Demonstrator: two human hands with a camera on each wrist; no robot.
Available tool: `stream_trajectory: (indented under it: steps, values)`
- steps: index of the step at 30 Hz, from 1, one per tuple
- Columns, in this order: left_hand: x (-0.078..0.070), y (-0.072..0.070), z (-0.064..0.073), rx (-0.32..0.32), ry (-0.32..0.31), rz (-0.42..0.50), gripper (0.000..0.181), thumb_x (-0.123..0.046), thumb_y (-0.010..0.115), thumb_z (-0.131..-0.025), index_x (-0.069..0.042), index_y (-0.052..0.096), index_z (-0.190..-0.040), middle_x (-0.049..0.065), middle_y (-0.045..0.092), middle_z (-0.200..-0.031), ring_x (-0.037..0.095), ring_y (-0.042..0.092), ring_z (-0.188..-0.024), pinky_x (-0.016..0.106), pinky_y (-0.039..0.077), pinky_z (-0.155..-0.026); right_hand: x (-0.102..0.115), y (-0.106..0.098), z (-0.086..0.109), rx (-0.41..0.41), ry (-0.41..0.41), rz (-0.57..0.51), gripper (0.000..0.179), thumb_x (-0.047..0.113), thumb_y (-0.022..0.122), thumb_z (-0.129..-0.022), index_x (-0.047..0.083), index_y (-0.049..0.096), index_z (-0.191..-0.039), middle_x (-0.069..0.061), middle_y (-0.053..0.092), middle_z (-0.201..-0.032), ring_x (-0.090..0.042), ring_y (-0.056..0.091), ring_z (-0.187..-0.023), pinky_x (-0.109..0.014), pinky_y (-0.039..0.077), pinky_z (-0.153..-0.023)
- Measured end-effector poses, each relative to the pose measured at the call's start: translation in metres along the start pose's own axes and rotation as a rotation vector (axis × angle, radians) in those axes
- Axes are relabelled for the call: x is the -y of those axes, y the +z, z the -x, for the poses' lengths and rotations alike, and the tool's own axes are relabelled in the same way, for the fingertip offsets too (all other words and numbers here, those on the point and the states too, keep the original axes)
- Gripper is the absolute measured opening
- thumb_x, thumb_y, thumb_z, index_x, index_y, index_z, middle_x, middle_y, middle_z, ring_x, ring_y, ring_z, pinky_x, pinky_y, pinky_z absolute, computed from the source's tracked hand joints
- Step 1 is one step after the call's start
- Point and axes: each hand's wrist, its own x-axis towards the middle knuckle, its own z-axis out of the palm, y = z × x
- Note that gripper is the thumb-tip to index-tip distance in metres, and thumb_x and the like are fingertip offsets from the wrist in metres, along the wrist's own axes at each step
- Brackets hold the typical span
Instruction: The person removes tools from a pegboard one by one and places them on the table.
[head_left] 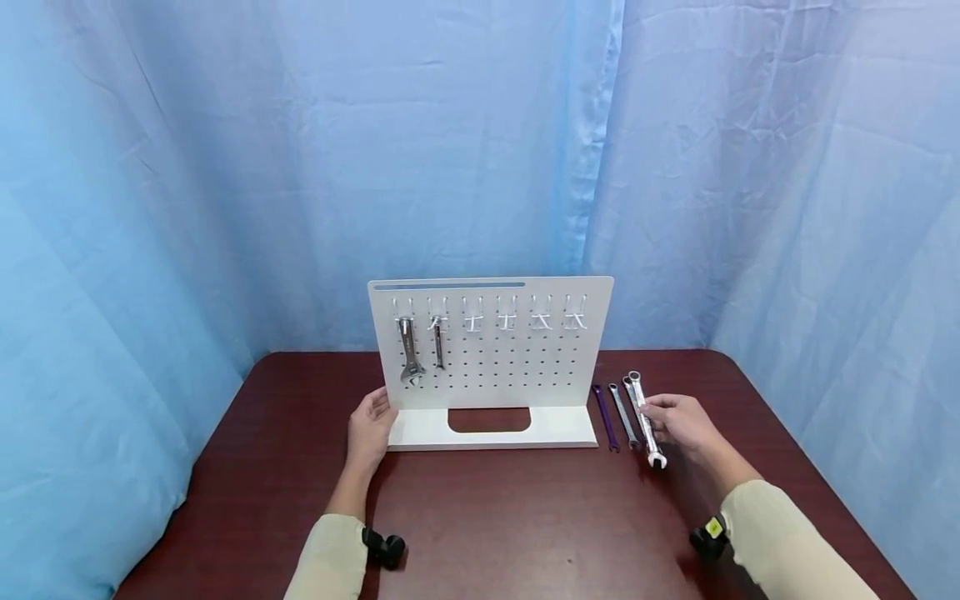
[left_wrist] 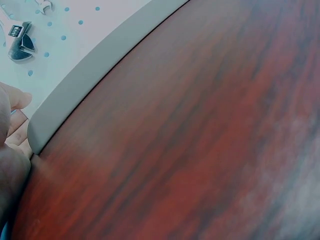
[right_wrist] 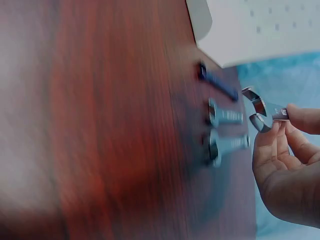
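Wrench [head_left: 648,431] pinched mid-shaft by R hand [head_left: 681,423], long axis front-to-back; board [head_left: 510,367] seen to its L, edge gripped by L hand [head_left: 371,430].

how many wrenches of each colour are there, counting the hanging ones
Silver wrenches: 5 (2 hanging on the pegboard, 2 lying on the table, 1 in the right hand)
Purple wrench: 1 (on the table)
Total: 6

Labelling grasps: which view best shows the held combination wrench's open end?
Right wrist: the combination wrench has its open end large and unblocked there. Head shows the full wrench, but much smaller; left wrist shows none of it.
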Motion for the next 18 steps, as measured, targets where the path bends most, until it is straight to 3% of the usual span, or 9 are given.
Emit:
stream_trajectory:
  steps: [5, 9, 13, 18]
  values:
    - [0.002, 0.0, 0.0, 0.002, 0.004, -0.007, 0.047, -0.002, 0.059, -0.099, 0.001, 0.05, -0.144, 0.023, 0.053, -0.141, 0.034, 0.051, -0.133, 0.048, 0.044, -0.108, -0.014, -0.021, -0.014, -0.035, 0.009, 0.074, 0.039, 0.012, 0.06, -0.101, -0.015, 0.055, -0.129, -0.006, 0.067, -0.094, -0.011, 0.061, -0.075, -0.031, 0.058, -0.067]
    - [0.005, 0.0, -0.001, -0.006, 0.016, -0.01, 0.045, -0.002, 0.059, -0.099, 0.001, 0.051, -0.143, 0.023, 0.055, -0.141, 0.033, 0.052, -0.132, 0.047, 0.045, -0.108, -0.025, -0.032, -0.023, -0.074, 0.025, 0.176, 0.037, 0.013, 0.06, -0.1, -0.013, 0.058, -0.126, -0.007, 0.067, -0.094, -0.016, 0.059, -0.075, -0.032, 0.056, -0.063]
    - [0.007, 0.0, -0.002, -0.008, 0.026, 0.001, 0.045, -0.001, 0.059, -0.099, 0.001, 0.052, -0.142, 0.022, 0.056, -0.14, 0.032, 0.052, -0.131, 0.047, 0.045, -0.108, -0.034, -0.035, -0.032, -0.123, 0.027, 0.219, 0.033, 0.01, 0.06, -0.099, -0.014, 0.061, -0.122, -0.01, 0.066, -0.09, -0.019, 0.057, -0.071, -0.032, 0.053, -0.058]
    - [0.008, -0.001, -0.004, -0.001, 0.033, 0.004, 0.044, -0.001, 0.059, -0.099, 0.001, 0.051, -0.143, 0.022, 0.055, -0.14, 0.032, 0.052, -0.131, 0.047, 0.045, -0.108, -0.04, -0.032, -0.039, -0.165, 0.022, 0.261, 0.03, 0.01, 0.059, -0.099, -0.012, 0.062, -0.118, -0.018, 0.064, -0.098, -0.022, 0.057, -0.073, -0.033, 0.053, -0.058]
